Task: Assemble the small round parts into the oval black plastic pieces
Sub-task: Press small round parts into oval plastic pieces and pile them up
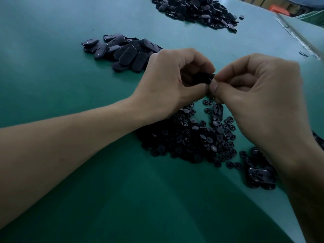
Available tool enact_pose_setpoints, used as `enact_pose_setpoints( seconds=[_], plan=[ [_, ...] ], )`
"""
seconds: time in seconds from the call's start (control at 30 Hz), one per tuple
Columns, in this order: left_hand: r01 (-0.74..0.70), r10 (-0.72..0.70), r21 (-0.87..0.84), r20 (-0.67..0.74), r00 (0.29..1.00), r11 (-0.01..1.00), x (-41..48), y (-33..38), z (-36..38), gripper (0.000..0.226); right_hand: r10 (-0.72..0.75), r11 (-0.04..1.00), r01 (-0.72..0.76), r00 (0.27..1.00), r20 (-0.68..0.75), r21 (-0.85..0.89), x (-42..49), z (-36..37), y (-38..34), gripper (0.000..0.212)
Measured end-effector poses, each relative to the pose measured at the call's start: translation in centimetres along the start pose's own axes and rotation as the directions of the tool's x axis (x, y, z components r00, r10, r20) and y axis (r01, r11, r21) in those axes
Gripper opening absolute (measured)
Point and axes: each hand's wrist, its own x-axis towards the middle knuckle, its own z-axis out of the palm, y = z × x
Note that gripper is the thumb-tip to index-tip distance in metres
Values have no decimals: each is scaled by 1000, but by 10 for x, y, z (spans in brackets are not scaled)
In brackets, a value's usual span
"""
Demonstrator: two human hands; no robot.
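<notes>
Head view. The oval black piece (pixel 203 78) in work is held above the green table (pixel 70 88), between the two hands and largely hidden by them. The left hand (pixel 173 79) grips it with curled fingers and thumb. The right hand (pixel 254 95) pinches at its right end with thumb and forefinger; we cannot tell whether a small round part lies in that pinch. Directly below lies the pile of small round parts (pixel 192 137), with a loose oval (pixel 217 113) lying on its far edge. A group of ovals (pixel 122 51) lies beyond the left hand, a few more ovals (pixel 261 176) lie under the right forearm, and a large heap (pixel 194 9) lies at the far edge.

We judge the step to be seating a round part into the held oval. The next move calls for firm, square pressure until the part sits flush, then laying the oval aside.
</notes>
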Motion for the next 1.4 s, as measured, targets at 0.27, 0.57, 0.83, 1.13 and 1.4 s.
enact_pose_setpoints(
  seconds=[0.27, 0.57, 0.83, 1.13, 1.4],
  plan=[
    [38, -38, -42, -7, 999, 998, 1, 0, -2, 20, -29, 1000, 29, 999, 37, 1, -2, -1, -5, 19],
    [103, -108, -111, -40, 993, 988, 3, 0, -3, 21, -49, 998, 51, 998, 42, -44, -5, 0, -11, 7],
    [127, -132, -82, -48, 990, 988, 5, -1, -4, 14, -71, 985, 79, 996, 55, -154, -9, 1, -12, 9],
    [119, -123, -80, -49, 991, 990, 5, -4, -4, 14, -70, 993, 82, 989, 128, -89, -4, -1, -9, 7],
    [68, -62, -125, 54, 997, 990, 3, -1, -4, 23, -25, 999, 22, 992, 121, 25, 4, 0, 10, 24]
  ],
)
